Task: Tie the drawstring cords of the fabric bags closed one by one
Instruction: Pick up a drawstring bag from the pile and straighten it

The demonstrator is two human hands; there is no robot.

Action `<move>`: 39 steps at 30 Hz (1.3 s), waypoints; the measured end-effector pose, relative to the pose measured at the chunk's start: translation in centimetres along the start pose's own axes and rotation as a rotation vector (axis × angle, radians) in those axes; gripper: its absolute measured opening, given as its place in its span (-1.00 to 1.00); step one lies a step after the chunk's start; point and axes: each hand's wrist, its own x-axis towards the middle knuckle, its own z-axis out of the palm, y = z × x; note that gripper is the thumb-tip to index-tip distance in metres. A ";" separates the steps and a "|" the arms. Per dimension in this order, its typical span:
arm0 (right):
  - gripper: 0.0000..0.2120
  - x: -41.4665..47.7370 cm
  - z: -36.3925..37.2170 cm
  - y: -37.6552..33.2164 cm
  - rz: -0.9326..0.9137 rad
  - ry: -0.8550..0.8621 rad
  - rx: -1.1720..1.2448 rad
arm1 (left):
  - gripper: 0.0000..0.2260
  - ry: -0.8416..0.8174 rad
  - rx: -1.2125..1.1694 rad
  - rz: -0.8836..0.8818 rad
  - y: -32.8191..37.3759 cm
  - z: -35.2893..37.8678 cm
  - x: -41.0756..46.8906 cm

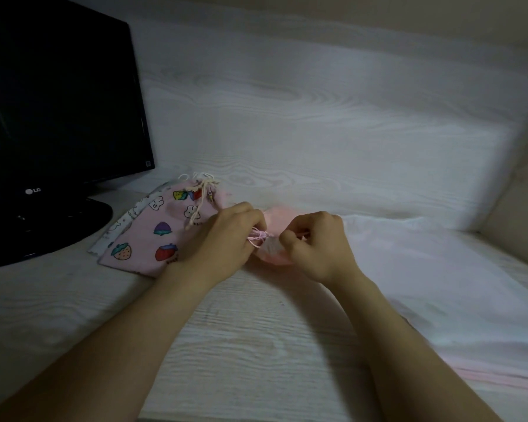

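The strawberry bag (148,236) at left looks tied. Your left hand (226,236) pinches the pink cords (257,238), and your right hand (316,248) grips the pink bag (275,217) by its mouth. That knot looks unfinished.

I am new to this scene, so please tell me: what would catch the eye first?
At centre, the left hand pinches a thin pink cord while the right hand grips a plain pink fabric bag. Left of them lies a pink strawberry-print fabric bag, beside a black flat monitor.

pale wood desk (241,345), monitor (58,102), printed bags (147,239), white cloth (439,284)
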 end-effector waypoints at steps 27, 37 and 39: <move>-0.75 0.5 0.3 -0.2 0.400 -0.128 0.373 | -0.63 -0.028 -0.418 -0.515 0.3 0.4 0.4; -0.62 0.6 1.0 1.0 0.303 -0.123 0.054 | -0.58 0.022 -0.540 -0.575 -0.6 0.7 0.5; -0.69 0.5 1.2 0.9 0.298 -0.137 0.052 | -0.63 0.063 -0.701 -0.597 -0.1 0.6 0.7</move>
